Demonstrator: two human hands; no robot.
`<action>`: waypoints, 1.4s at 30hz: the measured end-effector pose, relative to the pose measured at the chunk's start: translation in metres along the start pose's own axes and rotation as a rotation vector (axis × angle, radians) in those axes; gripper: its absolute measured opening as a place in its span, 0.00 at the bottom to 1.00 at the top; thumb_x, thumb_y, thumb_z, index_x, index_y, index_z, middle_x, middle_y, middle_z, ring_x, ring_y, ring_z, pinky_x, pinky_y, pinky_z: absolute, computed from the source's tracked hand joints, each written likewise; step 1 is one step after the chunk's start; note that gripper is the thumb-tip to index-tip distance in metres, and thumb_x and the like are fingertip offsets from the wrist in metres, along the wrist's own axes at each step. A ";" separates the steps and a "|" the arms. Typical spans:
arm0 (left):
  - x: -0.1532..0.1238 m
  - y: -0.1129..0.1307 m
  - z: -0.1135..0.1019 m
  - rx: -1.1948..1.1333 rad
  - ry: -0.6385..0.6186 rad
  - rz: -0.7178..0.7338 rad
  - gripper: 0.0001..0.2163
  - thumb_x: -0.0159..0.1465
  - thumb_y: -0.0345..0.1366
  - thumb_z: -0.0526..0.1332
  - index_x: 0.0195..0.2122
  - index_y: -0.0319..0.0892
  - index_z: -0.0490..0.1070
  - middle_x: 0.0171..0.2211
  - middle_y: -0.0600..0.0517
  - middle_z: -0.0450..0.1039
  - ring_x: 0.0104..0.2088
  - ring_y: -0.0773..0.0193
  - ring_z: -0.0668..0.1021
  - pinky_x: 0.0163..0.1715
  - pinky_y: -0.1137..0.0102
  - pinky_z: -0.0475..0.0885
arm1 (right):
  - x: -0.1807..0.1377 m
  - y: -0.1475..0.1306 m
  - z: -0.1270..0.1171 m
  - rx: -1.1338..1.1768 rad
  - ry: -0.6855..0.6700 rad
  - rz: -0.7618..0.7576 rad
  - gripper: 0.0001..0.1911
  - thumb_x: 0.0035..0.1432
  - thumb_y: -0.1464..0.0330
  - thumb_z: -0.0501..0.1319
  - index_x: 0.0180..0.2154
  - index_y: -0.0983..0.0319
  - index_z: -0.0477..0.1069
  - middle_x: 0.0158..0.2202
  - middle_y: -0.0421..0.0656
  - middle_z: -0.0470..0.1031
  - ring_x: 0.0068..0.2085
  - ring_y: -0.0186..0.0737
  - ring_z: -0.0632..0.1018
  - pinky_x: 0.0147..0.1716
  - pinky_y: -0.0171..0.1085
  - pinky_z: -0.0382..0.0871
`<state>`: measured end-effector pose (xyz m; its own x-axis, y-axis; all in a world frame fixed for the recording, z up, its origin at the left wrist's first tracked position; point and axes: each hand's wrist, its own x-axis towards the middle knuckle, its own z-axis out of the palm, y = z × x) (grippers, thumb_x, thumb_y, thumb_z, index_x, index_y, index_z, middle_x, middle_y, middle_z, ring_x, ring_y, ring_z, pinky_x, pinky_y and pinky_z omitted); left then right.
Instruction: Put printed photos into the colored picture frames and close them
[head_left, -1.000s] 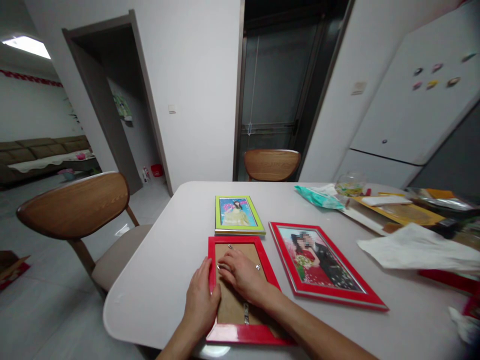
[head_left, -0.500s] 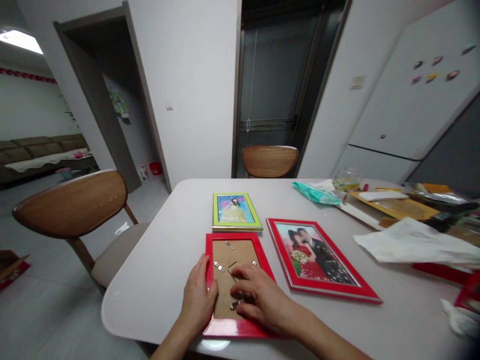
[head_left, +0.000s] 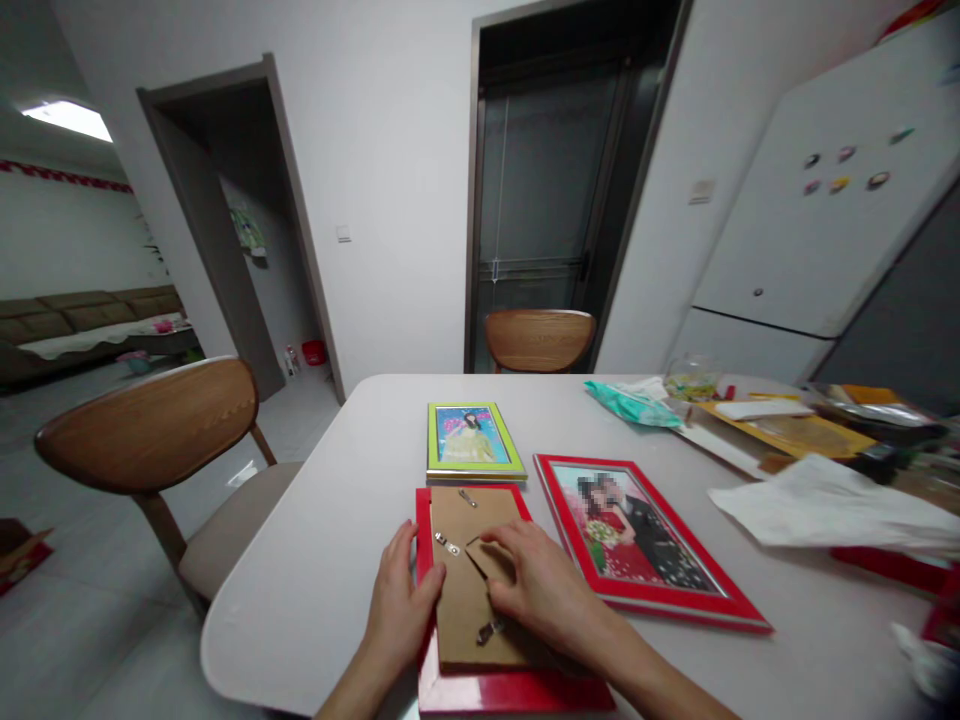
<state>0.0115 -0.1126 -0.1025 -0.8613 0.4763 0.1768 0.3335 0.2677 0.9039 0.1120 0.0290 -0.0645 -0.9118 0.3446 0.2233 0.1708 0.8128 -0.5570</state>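
Observation:
A red picture frame [head_left: 510, 692] lies face down at the table's near edge, its brown backing board [head_left: 469, 610] showing small metal clips. My left hand [head_left: 397, 605] rests on the frame's left side, fingers together and flat against it. My right hand [head_left: 544, 590] lies on the board with fingers curled around its cardboard stand flap [head_left: 487, 556], which is raised slightly. The board looks lifted a little at its near end.
A green-framed photo [head_left: 472, 438] lies just beyond, and a larger red-framed photo [head_left: 637, 535] lies to the right. Papers, a teal bag [head_left: 630, 402] and clutter fill the table's right side. Wooden chairs stand at the left [head_left: 150, 425] and far end [head_left: 538, 338].
My right hand moved from the board's upper left clip down to the lower clip, then onto the stand flap, which now sticks up. The left hand stayed on the frame's left side.

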 end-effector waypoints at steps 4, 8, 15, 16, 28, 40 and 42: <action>0.003 0.024 -0.006 -0.423 -0.129 -0.152 0.21 0.53 0.38 0.57 0.47 0.38 0.59 0.41 0.44 0.71 0.38 0.57 0.75 0.38 0.65 0.68 | 0.000 -0.019 -0.016 0.091 0.036 -0.071 0.18 0.42 0.72 0.57 0.40 0.60 0.67 0.38 0.43 0.68 0.40 0.38 0.68 0.40 0.36 0.61; 0.011 0.020 -0.037 -0.648 -0.157 -0.345 0.20 0.51 0.37 0.59 0.45 0.40 0.59 0.32 0.49 0.74 0.28 0.60 0.77 0.27 0.69 0.70 | 0.002 -0.003 -0.024 0.065 0.063 -0.013 0.18 0.49 0.65 0.54 0.44 0.63 0.64 0.40 0.47 0.69 0.39 0.39 0.70 0.38 0.38 0.63; 0.019 -0.029 -0.101 -0.356 -0.089 -0.405 0.16 0.52 0.37 0.57 0.41 0.40 0.63 0.29 0.50 0.75 0.25 0.61 0.77 0.27 0.67 0.71 | -0.006 0.044 -0.013 -0.297 -0.032 0.208 0.20 0.49 0.67 0.54 0.45 0.67 0.63 0.39 0.52 0.71 0.39 0.48 0.72 0.36 0.41 0.63; 0.021 -0.033 -0.105 -0.296 -0.076 -0.389 0.15 0.52 0.37 0.57 0.40 0.40 0.64 0.29 0.50 0.74 0.26 0.61 0.77 0.28 0.67 0.71 | -0.006 0.044 -0.011 -0.328 -0.047 0.223 0.21 0.49 0.68 0.54 0.46 0.66 0.62 0.38 0.52 0.71 0.38 0.48 0.72 0.34 0.40 0.63; 0.005 -0.001 -0.046 -0.022 -0.020 -0.027 0.20 0.51 0.37 0.57 0.47 0.40 0.62 0.46 0.46 0.66 0.46 0.57 0.69 0.45 0.64 0.64 | 0.006 0.034 -0.018 0.269 0.043 0.401 0.30 0.44 0.71 0.50 0.53 0.67 0.51 0.29 0.45 0.72 0.28 0.40 0.73 0.28 0.35 0.64; -0.011 0.087 0.043 -0.074 -0.240 0.092 0.34 0.46 0.28 0.58 0.56 0.37 0.49 0.58 0.45 0.48 0.57 0.54 0.51 0.56 0.61 0.48 | 0.003 -0.004 -0.039 1.106 0.030 0.396 0.42 0.42 0.67 0.58 0.57 0.61 0.40 0.19 0.33 0.66 0.20 0.32 0.69 0.22 0.31 0.62; -0.008 0.087 0.030 -0.123 -0.220 0.074 0.32 0.46 0.27 0.56 0.55 0.39 0.50 0.55 0.45 0.53 0.55 0.55 0.57 0.53 0.63 0.55 | 0.004 0.005 -0.036 0.936 0.025 0.392 0.41 0.43 0.65 0.57 0.57 0.62 0.41 0.20 0.34 0.67 0.21 0.34 0.70 0.22 0.32 0.63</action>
<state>0.0585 -0.0682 -0.0371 -0.7277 0.6652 0.1673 0.3318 0.1278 0.9347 0.1225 0.0517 -0.0374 -0.8443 0.5266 -0.0991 0.0851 -0.0507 -0.9951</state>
